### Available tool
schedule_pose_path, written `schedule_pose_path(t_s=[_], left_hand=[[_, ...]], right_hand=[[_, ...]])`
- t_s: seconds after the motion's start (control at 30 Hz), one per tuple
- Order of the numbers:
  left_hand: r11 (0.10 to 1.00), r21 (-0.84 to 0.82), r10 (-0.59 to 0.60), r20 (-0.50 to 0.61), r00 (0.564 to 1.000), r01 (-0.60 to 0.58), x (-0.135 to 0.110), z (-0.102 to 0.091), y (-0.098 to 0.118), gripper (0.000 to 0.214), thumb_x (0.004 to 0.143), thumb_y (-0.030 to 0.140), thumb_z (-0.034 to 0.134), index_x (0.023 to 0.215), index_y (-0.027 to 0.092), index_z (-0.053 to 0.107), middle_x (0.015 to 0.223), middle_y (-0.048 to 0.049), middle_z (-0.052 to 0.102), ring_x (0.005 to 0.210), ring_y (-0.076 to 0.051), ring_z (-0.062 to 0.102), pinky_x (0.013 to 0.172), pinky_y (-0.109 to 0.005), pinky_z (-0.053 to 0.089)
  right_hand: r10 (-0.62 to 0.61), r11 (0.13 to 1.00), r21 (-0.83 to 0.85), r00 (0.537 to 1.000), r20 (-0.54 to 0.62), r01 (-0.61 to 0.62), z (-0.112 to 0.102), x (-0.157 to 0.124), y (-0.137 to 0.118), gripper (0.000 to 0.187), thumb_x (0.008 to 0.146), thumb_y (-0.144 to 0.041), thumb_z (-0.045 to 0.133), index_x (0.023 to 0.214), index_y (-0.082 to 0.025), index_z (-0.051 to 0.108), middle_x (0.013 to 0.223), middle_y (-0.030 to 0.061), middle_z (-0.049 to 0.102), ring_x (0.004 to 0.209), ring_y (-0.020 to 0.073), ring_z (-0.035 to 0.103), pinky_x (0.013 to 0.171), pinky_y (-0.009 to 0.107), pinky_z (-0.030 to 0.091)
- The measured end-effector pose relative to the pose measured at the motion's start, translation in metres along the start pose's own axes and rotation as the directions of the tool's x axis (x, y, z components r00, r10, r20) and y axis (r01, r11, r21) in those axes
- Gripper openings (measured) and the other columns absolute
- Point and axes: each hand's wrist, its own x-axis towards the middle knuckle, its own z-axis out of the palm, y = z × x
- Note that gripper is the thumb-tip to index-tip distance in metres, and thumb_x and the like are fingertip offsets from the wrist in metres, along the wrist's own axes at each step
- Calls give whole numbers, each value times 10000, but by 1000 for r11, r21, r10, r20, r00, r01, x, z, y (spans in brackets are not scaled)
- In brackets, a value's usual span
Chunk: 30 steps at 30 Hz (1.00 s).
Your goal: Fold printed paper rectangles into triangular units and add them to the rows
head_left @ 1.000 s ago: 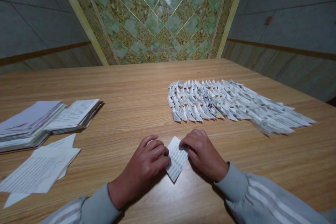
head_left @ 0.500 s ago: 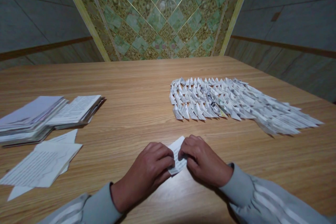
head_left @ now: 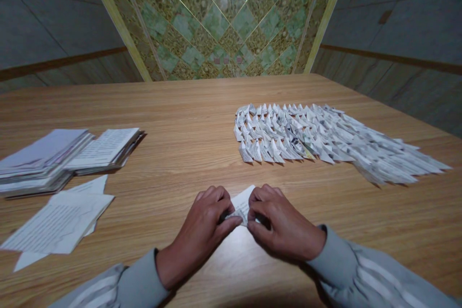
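Since before, the near edge of the printed paper (head_left: 243, 200) has folded up. Left hand (head_left: 204, 219) and right hand (head_left: 283, 224) pinch its sides. Wooden table (head_left: 180, 154) shows between its far tip and the pointy folded papers (head_left: 325, 132).

sheet (head_left: 243, 198) before folded papers (head_left: 306, 137), right of paper stacks (head_left: 107, 148)
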Motion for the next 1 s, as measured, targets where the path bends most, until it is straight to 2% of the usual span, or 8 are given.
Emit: schedule_pose_path(t_s=[0.1, 0.37, 0.77, 1.0], left_hand=[[999, 39, -8, 1, 1000, 8, 1, -1, 2, 210, 915, 337, 659, 790, 183, 590, 861, -23, 571, 846, -226, 517, 739, -364, 361], [998, 52, -35, -29, 999, 37, 2, -1, 2, 223, 857, 338, 733, 772, 185, 595, 863, -17, 564, 847, -231, 509, 726, -357, 342], [997, 28, -69, -31, 997, 70, 3, -2, 2, 233, 855, 361, 727, 780, 197, 579, 879, -19, 564, 862, -239, 513, 724, -356, 347], [996, -23, -91, -32, 995, 90, 3, -5, 1, 180, 870, 336, 708, 841, 204, 589, 891, -15, 580, 873, -239, 531, 742, -360, 364]], right_hand=[[34, 999, -20, 999, -28, -34, 3, 1, -2, 147, 839, -209, 699, 731, -172, 607, 845, 10, 571, 883, 192, 486, 769, 328, 318], [80, 992, -97, 995, -66, -86, 11, 2, -4, 152, 827, -199, 715, 730, -182, 599, 852, 19, 572, 885, 203, 488, 774, 334, 319], [110, 987, -115, 994, -10, -110, 7, 2, -5, 182, 834, -226, 744, 827, -187, 567, 898, 18, 593, 902, 211, 497, 784, 338, 331], [77, 992, -101, 997, 27, -74, 0, 3, -2, 154, 844, -222, 750, 886, -211, 603, 944, 6, 608, 947, 210, 506, 805, 336, 321]])
